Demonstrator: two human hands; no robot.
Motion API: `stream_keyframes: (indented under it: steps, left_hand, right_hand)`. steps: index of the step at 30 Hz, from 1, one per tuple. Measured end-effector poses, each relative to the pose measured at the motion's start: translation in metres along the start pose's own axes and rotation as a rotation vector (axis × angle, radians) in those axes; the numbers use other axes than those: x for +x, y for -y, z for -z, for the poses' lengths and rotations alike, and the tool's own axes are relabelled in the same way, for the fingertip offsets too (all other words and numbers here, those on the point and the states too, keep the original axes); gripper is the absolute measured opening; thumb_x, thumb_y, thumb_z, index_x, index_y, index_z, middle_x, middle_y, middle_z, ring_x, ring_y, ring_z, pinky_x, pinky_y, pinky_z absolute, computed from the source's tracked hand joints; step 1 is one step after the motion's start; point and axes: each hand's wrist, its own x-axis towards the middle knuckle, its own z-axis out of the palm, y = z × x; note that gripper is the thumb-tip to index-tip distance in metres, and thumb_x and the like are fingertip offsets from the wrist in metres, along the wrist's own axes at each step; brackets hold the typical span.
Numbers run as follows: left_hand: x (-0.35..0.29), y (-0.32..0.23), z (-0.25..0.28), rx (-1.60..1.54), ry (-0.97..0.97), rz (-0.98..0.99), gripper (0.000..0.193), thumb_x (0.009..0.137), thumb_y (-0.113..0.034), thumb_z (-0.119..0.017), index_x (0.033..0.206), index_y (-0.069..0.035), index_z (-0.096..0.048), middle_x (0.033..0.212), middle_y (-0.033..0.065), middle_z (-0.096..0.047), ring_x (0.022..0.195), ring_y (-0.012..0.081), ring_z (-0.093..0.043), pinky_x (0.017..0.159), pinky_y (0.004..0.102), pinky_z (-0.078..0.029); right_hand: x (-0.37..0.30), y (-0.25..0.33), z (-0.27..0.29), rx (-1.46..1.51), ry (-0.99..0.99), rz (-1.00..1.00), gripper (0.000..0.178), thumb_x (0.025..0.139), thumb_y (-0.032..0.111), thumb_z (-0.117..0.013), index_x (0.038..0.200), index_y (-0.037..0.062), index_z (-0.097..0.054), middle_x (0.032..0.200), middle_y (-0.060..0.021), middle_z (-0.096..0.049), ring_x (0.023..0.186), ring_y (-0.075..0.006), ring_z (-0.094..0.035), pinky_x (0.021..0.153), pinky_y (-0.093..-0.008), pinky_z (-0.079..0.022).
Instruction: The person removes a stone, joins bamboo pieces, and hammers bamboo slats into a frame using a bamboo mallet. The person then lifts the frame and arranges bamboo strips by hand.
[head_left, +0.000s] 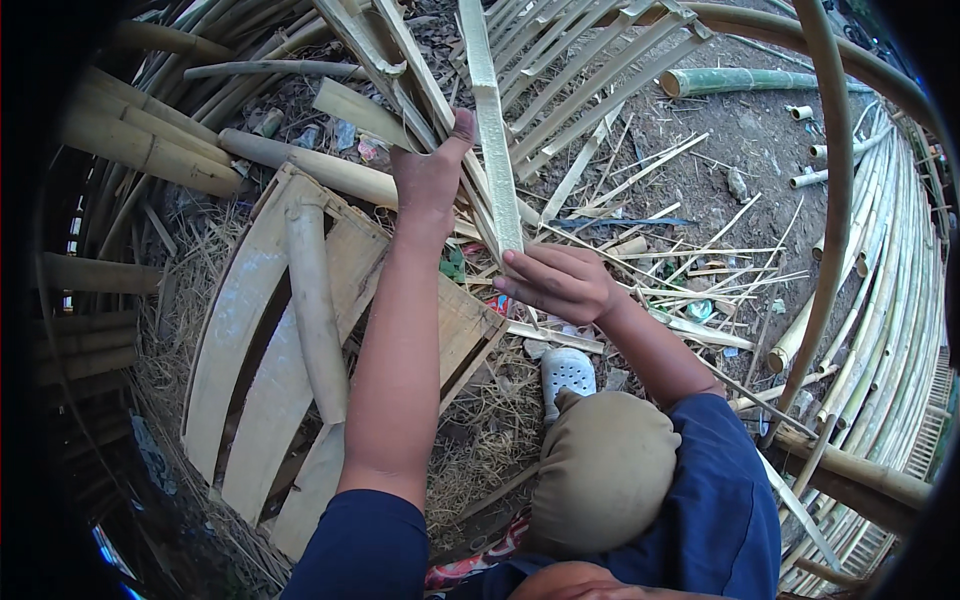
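Note:
My right hand [562, 282] pinches the lower end of a long pale split bamboo strip [492, 150], thumb and fingers closed on it. The strip runs up and away toward the far edge. Left of it, my left hand [428, 185] is closed around a second bamboo strip [418, 62], thumb pointing up; its fingers are largely hidden beneath. The lower ends of the two strips come close together by my right fingers. Beyond them, a row of spaced bamboo slats [590, 85] fans out.
A slatted wooden piece [240, 350] with a short bamboo pole [315, 310] on it lies at left. Thin bamboo offcuts [700, 270] litter the ground. Long poles [890, 330] are stacked at right, behind a curved upright pole [838, 150]. A white clog [567, 375] is below my right hand.

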Motion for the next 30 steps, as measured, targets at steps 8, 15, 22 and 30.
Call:
stream_keyframes:
  steps: [8,15,22,30]
  left_hand:
    - [0.005,0.002,0.003,-0.108,-0.017,0.049,0.052,0.084,-0.015,-0.086,0.126,-0.002,-0.059,0.115,0.0059,-0.066,0.107,0.0177,-0.061,0.099,0.0348,-0.048]
    - [0.004,0.000,0.004,-0.072,0.027,0.023,0.063,0.073,-0.002,-0.089,0.128,-0.001,-0.058,0.119,0.0089,-0.066,0.109,0.0199,-0.063,0.095,0.0341,-0.052]
    - [0.001,-0.005,-0.001,0.048,0.067,-0.033,0.055,0.069,0.002,-0.085,0.119,0.001,-0.062,0.110,0.0097,-0.069,0.099,0.0215,-0.067,0.090,0.0346,-0.055]
    - [0.011,0.007,0.000,0.177,-0.100,-0.323,0.063,0.070,-0.004,-0.088,0.124,0.004,-0.055,0.124,0.0144,-0.063,0.108,0.0232,-0.063,0.096,0.0350,-0.050]
  right_hand:
    - [-0.017,-0.007,-0.005,0.047,0.099,-0.033,0.029,0.078,0.008,-0.073,0.106,0.0062,-0.078,0.126,-0.0133,-0.067,0.096,-0.0235,-0.072,0.076,-0.0319,-0.062]
    - [-0.012,-0.005,0.008,0.090,0.121,-0.052,0.029,0.080,0.006,-0.075,0.108,0.0056,-0.078,0.127,-0.0164,-0.068,0.094,-0.0280,-0.073,0.077,-0.0356,-0.064]
    - [-0.059,-0.020,-0.001,0.009,-0.187,-0.369,0.048,0.086,-0.010,-0.068,0.130,0.0076,-0.066,0.131,-0.0218,-0.062,0.100,-0.0287,-0.074,0.075,-0.0355,-0.065]
    - [-0.204,-0.116,-0.061,-0.043,0.211,-1.599,0.043,0.087,0.033,-0.078,0.113,-0.0011,-0.072,0.097,-0.0173,-0.076,0.079,-0.0249,-0.074,0.077,-0.0387,-0.057]
